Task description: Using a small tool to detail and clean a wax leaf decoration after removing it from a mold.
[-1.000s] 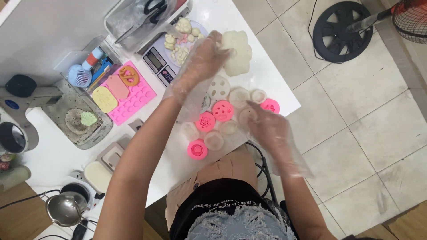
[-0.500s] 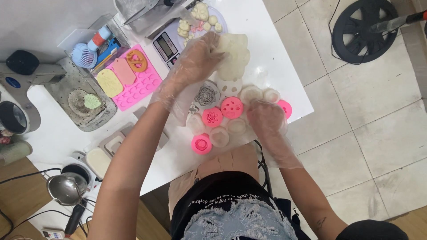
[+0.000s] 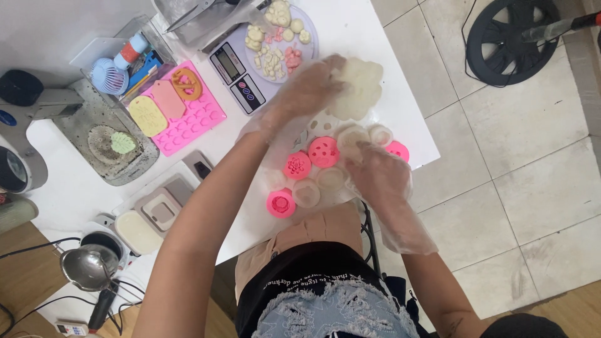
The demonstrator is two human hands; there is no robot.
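We see a white surface (image 3: 375, 37) over a pale tiled floor (image 3: 532, 156). On it, at the left, lies a pink mould tray (image 3: 194, 122), and further up a scale (image 3: 241, 75) beside a plate (image 3: 311, 39) of small pieces. Near the front edge, pink (image 3: 323, 151) and clear round moulds (image 3: 306, 193) lie close together. The gloved left hand (image 3: 307, 94) grasps a whitish clump (image 3: 360, 91) with its fingers. The gloved right hand (image 3: 379, 175) rests on the moulds; we cannot tell if its fingers are clenched.

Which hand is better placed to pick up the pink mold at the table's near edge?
Probably the right hand: it rests among the small molds, while the left hand is on the white mold, farther from the pink mold.
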